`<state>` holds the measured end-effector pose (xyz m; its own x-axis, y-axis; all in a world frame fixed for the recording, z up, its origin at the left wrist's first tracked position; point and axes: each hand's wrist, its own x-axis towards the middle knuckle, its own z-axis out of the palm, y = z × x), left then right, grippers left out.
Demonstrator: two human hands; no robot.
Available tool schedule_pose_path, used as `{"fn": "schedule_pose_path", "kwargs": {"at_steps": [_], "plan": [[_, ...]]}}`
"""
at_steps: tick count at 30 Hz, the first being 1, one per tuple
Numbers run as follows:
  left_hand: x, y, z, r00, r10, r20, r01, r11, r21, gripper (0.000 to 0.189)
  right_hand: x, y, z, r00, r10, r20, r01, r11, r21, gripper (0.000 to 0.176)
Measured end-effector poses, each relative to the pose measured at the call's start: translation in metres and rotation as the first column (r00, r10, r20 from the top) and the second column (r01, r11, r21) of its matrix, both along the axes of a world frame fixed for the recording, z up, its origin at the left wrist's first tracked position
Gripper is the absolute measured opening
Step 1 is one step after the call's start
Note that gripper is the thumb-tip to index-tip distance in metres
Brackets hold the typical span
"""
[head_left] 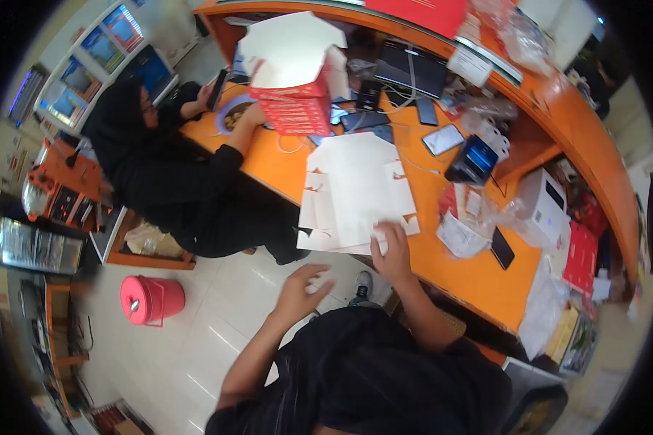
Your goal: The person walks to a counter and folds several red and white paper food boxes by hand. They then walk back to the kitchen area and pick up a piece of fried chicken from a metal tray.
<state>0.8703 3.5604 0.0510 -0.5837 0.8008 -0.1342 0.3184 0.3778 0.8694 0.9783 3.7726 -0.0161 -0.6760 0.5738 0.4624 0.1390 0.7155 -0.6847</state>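
Observation:
A flat, unfolded white cardboard box (357,190) with notched side flaps lies on the orange table, its near end reaching the table's front edge. My right hand (392,254) is at that near end, fingers apart and bent over the card's right corner. Off the table's edge, left of the card, my left hand (301,293) hangs in the air with fingers spread and nothing in it. Just beyond the card stands a stack of red boxes (295,110), topped by white cardboard (292,47).
At the left a person in black (170,181) sits by a purple-rimmed bowl (233,116), holding a phone (216,90). Phones, cables and a small display device (473,159) crowd the orange table (442,268). A pink lidded bucket (152,299) stands on the floor.

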Motion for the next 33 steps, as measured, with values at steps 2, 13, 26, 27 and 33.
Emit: {"fn": "schedule_pose_path", "kwargs": {"at_steps": [2, 13, 26, 27, 33], "plan": [[-0.003, 0.054, -0.021, 0.904, -0.308, -0.297, 0.322, 0.947, -0.002, 0.040, 0.046, -0.020, -0.010, 0.999, -0.043, 0.029, 0.044, 0.998, -0.048, 0.024], [-0.067, 0.218, -0.117, 0.497, -0.813, -0.303, 0.626, 0.577, -0.525, 0.062, 0.141, -0.057, -0.009, 0.941, -0.309, 0.140, 0.329, 0.930, -0.161, 0.024], [-0.058, 0.200, -0.080, 0.454, -0.670, -0.588, 0.598, 0.718, -0.356, 0.016, 0.083, -0.019, -0.013, 0.910, -0.062, 0.410, 0.048, 0.998, 0.044, 0.031], [-0.056, 0.195, -0.068, 0.469, -0.654, -0.594, 0.582, 0.734, -0.350, 0.016, 0.076, -0.015, -0.020, 0.911, -0.045, 0.410, 0.026, 0.998, 0.053, 0.031], [-0.058, 0.140, 0.018, 0.572, 0.073, -0.817, 0.160, 0.967, 0.198, 0.020, 0.043, 0.001, -0.047, 0.689, -0.165, 0.705, 0.054, 0.983, 0.177, 0.066]]}}
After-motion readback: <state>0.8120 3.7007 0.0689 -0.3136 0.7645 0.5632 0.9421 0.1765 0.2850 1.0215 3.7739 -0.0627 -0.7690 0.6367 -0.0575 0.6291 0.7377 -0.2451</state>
